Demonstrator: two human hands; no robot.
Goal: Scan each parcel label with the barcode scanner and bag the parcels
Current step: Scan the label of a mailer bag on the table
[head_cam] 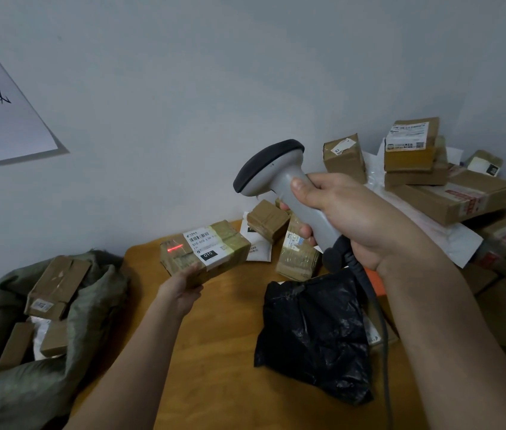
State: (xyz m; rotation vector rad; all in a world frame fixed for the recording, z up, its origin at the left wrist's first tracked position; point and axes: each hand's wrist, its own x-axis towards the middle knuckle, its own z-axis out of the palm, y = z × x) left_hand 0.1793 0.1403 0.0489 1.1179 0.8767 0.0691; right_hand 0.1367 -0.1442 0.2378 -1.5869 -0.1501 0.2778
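Two bare hands are at work over the table [223, 321]. At centre right of the frame the right hand [354, 218] grips the scanner [279, 184] by its grey handle: the thumb lies along the top of the handle, and the fingers wrap underneath, their tips showing on the far side. The scanner's dark head points down and to the left, and its cable [375, 308] drops from the handle's base toward the lower edge. The right forearm runs in from the lower right corner, wrist raised well above the tabletop.

Left of centre, the left hand [183, 290] holds a parcel [205, 252] from below, thumb pressed on its near side; the other fingers are hidden under it. The parcel is lifted off the table, tilted, with its label [205, 243] facing up. A red scan line [175, 249] falls on the brown tape just left of the label. The left forearm reaches up from the bottom edge.

At lower left a green sack [68, 352] gapes open with several boxes inside. A black bag [313, 333] lies on the table under the right wrist. More parcels crowd the table behind the scanner, and a pile [450, 193] of them fills the right side.
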